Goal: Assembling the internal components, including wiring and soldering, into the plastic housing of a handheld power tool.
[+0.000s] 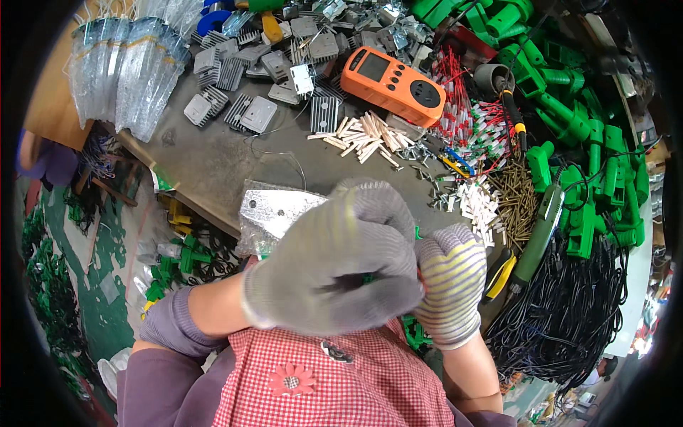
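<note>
Both hands wear striped knit gloves and meet close in front of the apron. My left hand (334, 260) is curled closed, its fingers turned toward the right hand and a little smeared. My right hand (449, 285) is a closed fist touching the left fingertips. Small green and red bits peek out between the gloves, but what the hands grip is mostly hidden. Behind the left hand lies a flat silvery metal plate (274, 210) with holes, on clear plastic film. Below the right hand, a green part (416, 333) shows in front of the apron.
Finned grey metal blocks (256, 114) crowd the far bench beside an orange meter (393, 87). Pale sleeves (366, 136), brass screws (518, 192) and red-white wired parts (462, 99) lie in piles. At right are green housings (583, 135), a green screwdriver-like tool (538, 238) and black cables (569, 313).
</note>
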Demonstrator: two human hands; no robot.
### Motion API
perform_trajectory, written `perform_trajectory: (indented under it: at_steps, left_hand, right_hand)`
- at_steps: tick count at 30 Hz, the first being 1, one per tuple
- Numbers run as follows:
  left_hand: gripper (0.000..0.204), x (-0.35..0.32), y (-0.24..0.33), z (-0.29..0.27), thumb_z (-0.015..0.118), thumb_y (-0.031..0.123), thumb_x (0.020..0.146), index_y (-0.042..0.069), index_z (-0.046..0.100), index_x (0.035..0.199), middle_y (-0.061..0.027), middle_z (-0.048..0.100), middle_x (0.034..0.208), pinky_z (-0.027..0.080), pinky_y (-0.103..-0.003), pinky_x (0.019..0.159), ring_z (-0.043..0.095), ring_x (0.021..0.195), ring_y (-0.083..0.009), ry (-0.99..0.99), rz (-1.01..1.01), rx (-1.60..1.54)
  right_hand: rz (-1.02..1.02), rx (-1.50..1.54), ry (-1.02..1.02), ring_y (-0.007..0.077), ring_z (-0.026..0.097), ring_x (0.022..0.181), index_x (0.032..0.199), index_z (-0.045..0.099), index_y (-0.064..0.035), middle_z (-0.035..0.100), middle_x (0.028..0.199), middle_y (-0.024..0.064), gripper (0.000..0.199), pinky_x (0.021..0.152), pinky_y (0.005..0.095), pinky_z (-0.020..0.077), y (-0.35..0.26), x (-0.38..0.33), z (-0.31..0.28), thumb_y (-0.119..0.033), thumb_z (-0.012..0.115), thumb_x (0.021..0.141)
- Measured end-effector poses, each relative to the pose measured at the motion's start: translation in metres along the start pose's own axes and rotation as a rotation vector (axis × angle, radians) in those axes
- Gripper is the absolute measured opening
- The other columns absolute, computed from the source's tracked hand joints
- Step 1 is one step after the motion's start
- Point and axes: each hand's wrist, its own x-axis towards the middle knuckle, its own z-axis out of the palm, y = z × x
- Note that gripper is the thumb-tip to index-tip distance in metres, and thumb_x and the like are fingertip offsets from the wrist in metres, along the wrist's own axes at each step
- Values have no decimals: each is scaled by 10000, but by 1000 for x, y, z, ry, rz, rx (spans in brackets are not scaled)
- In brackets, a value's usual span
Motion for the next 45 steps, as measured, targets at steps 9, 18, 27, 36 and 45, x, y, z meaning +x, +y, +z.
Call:
perform_trajectory:
  at_steps: [9,18,27,36,45]
  left_hand:
    - [460,0,20,-37,786,543,711,106,718,839,-79,660,868,459,-472,766,626,825,-329,-707,-291,391]
    - [743,-20,-35,-16,852,412,623,73,632,1246,-170,594,1152,476,-504,939,564,1102,-387,-405,-264,717]
    - [743,-22,-38,-19,845,386,635,109,625,1288,-113,610,1185,481,-463,937,600,1094,-324,-421,-280,703]
    - [735,-22,-40,-19,850,372,639,104,622,1284,-96,617,1204,486,-455,935,605,1099,-311,-445,-286,688]
    - [748,-24,-44,-18,852,384,635,109,611,1288,-82,623,1234,491,-453,919,604,1104,-291,-433,-248,683]
  right_hand:
    - [590,678,244,177,633,688,802,712,-55,681,748,41,209,652,332,479,-3,-21,-13,-185,871,769]
    - [427,240,187,254,617,722,855,700,-71,645,808,66,208,686,357,488,-1,-24,12,-179,859,775]
    - [504,248,110,135,641,734,947,730,-34,704,830,42,216,701,281,506,-10,-16,7,-166,827,808]
    - [615,355,-26,250,584,667,824,642,-64,612,747,61,257,663,362,470,-11,-13,-2,-148,868,736]
    - [495,228,-6,255,582,655,841,656,-55,595,737,83,191,626,360,458,-17,-2,-1,-67,818,741]
